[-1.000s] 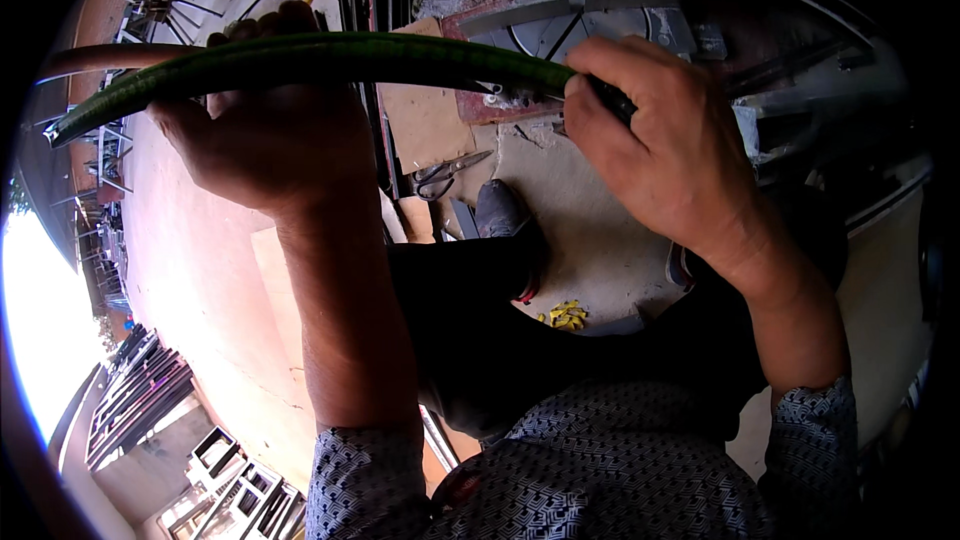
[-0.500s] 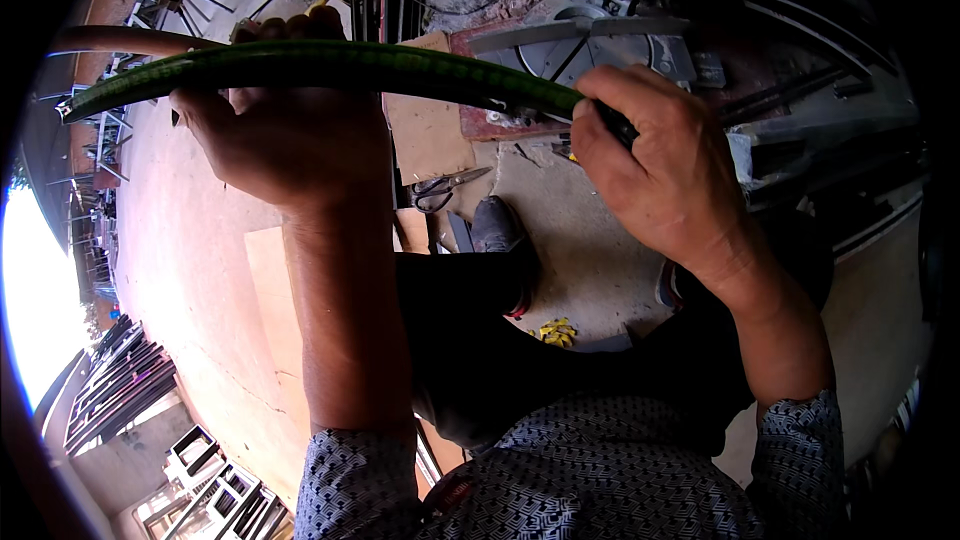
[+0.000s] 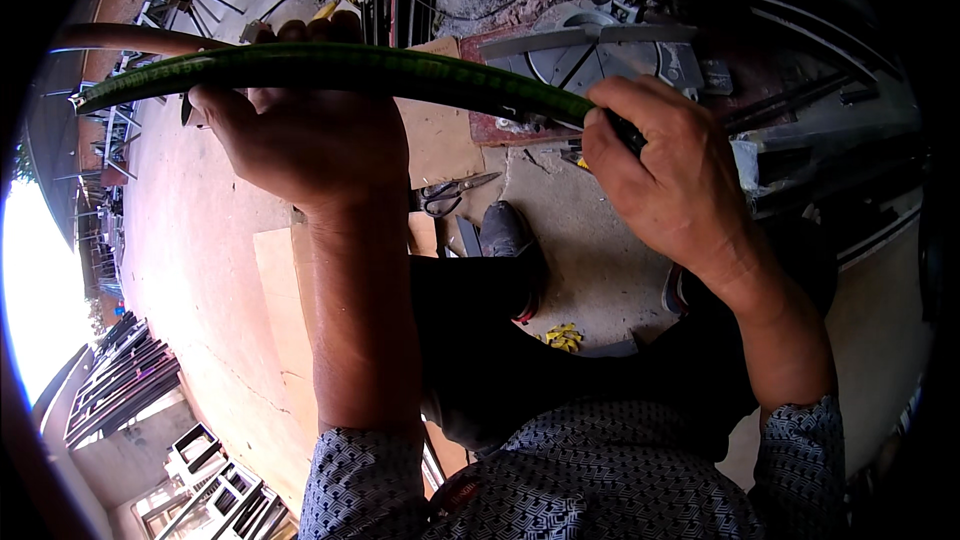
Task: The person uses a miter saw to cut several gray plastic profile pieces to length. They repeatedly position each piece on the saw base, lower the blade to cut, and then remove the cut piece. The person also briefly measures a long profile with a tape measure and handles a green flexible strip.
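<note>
A long dark green strip (image 3: 440, 73) spans the view in front of me, bowed in the picture, with ruler-like marks near its left end. I cannot tell whether it is one piece or lies along another bar. My left hand (image 3: 320, 145) is closed round its left part, fingers beyond it and thumb on the near side. At the strip's right end, my right hand (image 3: 675, 165) pinches it between thumb and fingers. Behind the strip, a reddish-brown length (image 3: 150, 37) reaches left from my left hand. Its link to the strip is hidden.
Scissors (image 3: 455, 192) lie on the floor by my left shoe (image 3: 506, 231). Ahead stands a cutting machine with a round base (image 3: 565, 60). Yellow scraps (image 3: 563, 338) lie between my legs. Dark bars (image 3: 120, 380) and frames (image 3: 230, 495) are stacked at left.
Both hands and the strip appear slightly farther right, along with much of the scene. The strip's face has turned a little, so its marks show more clearly. Both grips stay closed.
</note>
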### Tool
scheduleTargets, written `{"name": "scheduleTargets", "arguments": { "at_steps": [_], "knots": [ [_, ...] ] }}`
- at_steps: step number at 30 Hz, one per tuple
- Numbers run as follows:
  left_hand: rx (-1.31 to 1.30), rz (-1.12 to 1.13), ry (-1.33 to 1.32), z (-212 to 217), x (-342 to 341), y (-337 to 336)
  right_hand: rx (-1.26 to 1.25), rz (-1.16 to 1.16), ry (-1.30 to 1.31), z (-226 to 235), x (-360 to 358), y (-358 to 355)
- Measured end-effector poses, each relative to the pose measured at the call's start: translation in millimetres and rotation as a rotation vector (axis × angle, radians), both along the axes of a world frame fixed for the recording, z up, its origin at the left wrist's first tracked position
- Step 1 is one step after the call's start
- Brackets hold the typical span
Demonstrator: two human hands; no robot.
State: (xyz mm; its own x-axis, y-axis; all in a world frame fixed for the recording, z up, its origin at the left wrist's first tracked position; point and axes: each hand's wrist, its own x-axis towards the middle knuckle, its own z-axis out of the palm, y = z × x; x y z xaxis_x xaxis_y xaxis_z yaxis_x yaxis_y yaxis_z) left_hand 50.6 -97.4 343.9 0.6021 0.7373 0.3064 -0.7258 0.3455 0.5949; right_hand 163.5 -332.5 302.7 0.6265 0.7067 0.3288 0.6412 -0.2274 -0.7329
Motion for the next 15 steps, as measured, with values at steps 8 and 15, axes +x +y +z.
{"name": "scheduleTargets", "arguments": {
  "at_steps": [8, 15],
  "knots": [
    [0.043, -0.04, 0.002, -3, -1, 7, 0.01, 0.014, 0.022, -1, 2, -2],
    [0.024, -0.054, 0.035, 3, -4, 2, -0.053, -0.01, 0.326, 0, 9, -1]
  ]
}}
